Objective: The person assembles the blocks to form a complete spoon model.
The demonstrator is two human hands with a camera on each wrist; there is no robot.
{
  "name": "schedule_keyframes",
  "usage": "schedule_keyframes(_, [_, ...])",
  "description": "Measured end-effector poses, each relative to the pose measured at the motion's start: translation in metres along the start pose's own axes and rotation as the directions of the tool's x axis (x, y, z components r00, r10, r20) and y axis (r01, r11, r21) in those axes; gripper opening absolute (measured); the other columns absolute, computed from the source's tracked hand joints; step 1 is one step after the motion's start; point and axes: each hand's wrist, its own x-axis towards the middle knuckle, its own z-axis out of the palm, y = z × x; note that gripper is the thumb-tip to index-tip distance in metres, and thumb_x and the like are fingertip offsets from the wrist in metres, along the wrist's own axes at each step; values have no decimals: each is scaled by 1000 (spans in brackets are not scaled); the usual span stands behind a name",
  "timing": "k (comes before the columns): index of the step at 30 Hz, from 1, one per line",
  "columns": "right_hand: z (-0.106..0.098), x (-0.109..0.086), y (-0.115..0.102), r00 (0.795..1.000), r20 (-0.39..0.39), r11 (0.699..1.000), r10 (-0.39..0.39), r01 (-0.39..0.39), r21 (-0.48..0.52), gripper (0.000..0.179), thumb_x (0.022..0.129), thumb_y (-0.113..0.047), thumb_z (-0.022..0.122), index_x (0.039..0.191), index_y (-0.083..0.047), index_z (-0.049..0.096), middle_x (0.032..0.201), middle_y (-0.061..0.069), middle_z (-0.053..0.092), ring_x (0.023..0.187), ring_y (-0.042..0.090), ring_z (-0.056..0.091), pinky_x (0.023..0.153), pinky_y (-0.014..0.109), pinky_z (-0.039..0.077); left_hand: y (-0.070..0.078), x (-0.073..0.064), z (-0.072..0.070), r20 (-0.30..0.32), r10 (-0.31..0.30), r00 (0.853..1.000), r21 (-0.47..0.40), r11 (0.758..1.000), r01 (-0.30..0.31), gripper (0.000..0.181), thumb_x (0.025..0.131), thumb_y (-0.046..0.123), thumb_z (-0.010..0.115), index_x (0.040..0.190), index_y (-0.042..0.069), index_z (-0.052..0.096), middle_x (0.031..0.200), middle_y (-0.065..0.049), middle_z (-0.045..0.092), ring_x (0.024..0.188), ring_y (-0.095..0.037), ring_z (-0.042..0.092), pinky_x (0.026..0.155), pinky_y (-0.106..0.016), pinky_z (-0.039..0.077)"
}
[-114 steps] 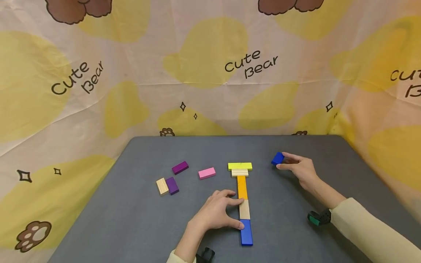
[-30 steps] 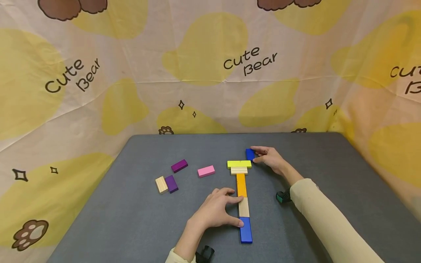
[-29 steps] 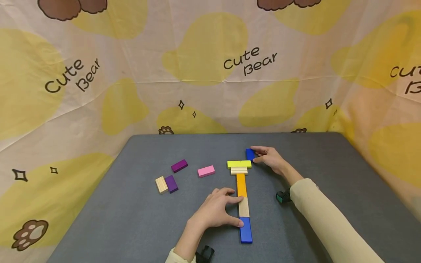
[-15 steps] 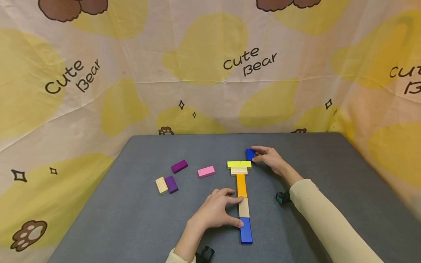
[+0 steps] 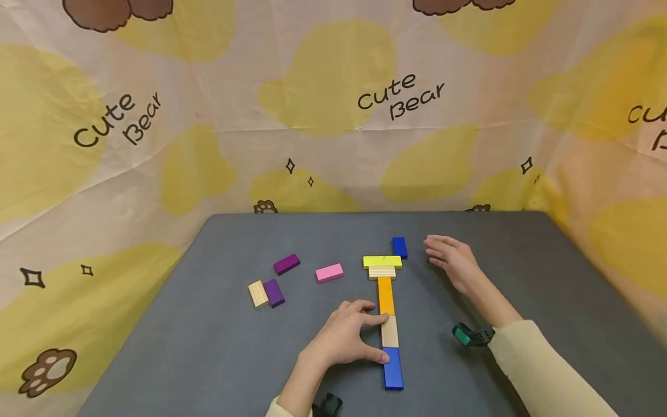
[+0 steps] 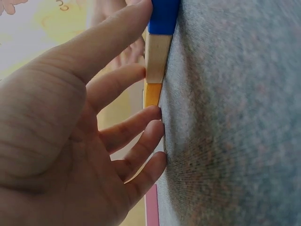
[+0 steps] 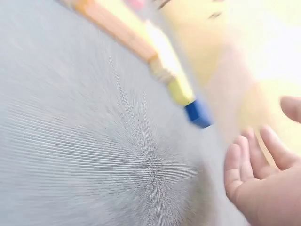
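Note:
A row of wooden blocks runs away from me: a blue block [image 5: 393,369] nearest, then a natural wood block [image 5: 389,332], an orange block [image 5: 386,296], a second natural wood block [image 5: 382,273] set crosswise and a yellow-green block [image 5: 383,262], also crosswise. Past its right end lies a smaller-looking blue block [image 5: 399,248]. My left hand [image 5: 344,336] rests beside the row, thumb on the near blue block and index fingertip at the wood block; its fingers are spread. My right hand [image 5: 452,260] is apart from the far blue block, to its right, holding nothing.
Left of the row lie a pink block [image 5: 329,273], a magenta block [image 5: 286,264], a dark purple block [image 5: 274,293] and a plain wood block [image 5: 257,295] touching the purple one. The grey table [image 5: 219,359] ends at a patterned cloth [image 5: 323,104] behind.
My right hand carried the blue block leftward to the far end of the row, let it go, and has drawn back to the right. The left hand stays in place.

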Motion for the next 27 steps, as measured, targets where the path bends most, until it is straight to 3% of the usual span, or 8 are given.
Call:
schedule_keyframes(4, [9,-48,-7,998,-48,984,-47,38,-176,55,96,-37,65,132,4,56,131,22,57,116,36,52,96,42,46,2,0,0,-13,18,1000,12,1000,-18,74,70,59,82,135,31,62,139,-1,51,115,-24,43,97,-46,39])
schedule_keyframes(7, [25,-79,-6,997,-42,958,-59,45,-283,45,93,-33,70,125,-2,64,120,14,64,107,31,56,91,41,47,1,0,-1,-9,18,1000,11,1000,-18,74,70,59,82,135,31,62,139,-2,51,115,-24,43,96,-46,40])
schedule_keyframes(10, [41,-102,-1,997,-31,935,-66,51,-350,37,90,-27,75,121,-8,68,116,7,66,103,25,58,87,39,46,1,0,0,-1,17,1000,1,1000,-17,74,70,60,81,136,31,61,140,-2,51,115,-24,43,96,-46,41])
schedule_keyframes(13, [52,-119,11,993,8,909,-115,108,-403,34,85,-22,80,116,-14,72,115,0,66,103,20,60,86,38,49,1,0,1,3,15,1000,-9,1000,-15,73,71,59,81,136,32,61,140,-2,51,115,-25,43,96,-47,40])
schedule_keyframes(19, [57,-136,31,967,111,821,-230,254,-512,38,75,-30,87,110,-24,75,120,-12,64,109,13,56,84,33,51,0,-1,2,-9,12,1000,-4,1000,-12,74,71,59,81,136,32,61,141,-1,50,117,-25,43,98,-48,40])
schedule_keyframes(23, [58,-135,34,952,198,793,-234,305,-528,45,73,-40,87,114,-26,74,130,-11,59,116,16,52,85,34,50,0,-1,1,-11,20,1000,-5,1000,-20,74,71,59,81,136,32,61,141,-1,50,117,-24,43,99,-48,38])
schedule_keyframes(27, [59,-135,35,937,258,777,-237,342,-529,47,73,-45,85,114,-25,75,134,-11,57,120,19,52,91,46,47,0,-1,1,-6,28,1000,-17,999,-28,74,71,60,81,137,33,60,142,0,50,118,-24,43,101,-49,37])
